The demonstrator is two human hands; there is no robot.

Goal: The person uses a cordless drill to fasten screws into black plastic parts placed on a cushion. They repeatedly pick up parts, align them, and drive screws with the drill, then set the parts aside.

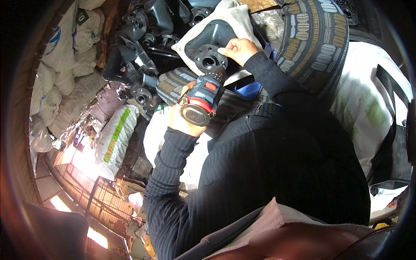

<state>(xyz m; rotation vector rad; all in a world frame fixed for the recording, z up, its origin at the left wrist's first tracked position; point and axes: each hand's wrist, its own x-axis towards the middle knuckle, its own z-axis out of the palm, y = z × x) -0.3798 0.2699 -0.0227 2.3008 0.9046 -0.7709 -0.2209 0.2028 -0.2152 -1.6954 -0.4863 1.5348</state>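
Note:
A cordless drill (203, 97) with a blue-grey body, red switch and black chuck is gripped in my left hand (185, 123). Its chuck points away from me, at the near edge of a round black flange (203, 53) with a central hole and smaller holes around it. The flange belongs to a black moulded plastic part (219, 32), which lies on a pale cloth sack (242, 24). My right hand (241, 50) is closed in a pinch at the flange's right rim; whatever sits between thumb and finger is too small to make out.
More black moulded parts (130, 63) are piled at the far left. A patterned cushion (318, 39) curves along the right, beside a white sack (364, 95). Farther left lie a white bag with a green stripe (116, 141) and stacked white sacks (65, 65).

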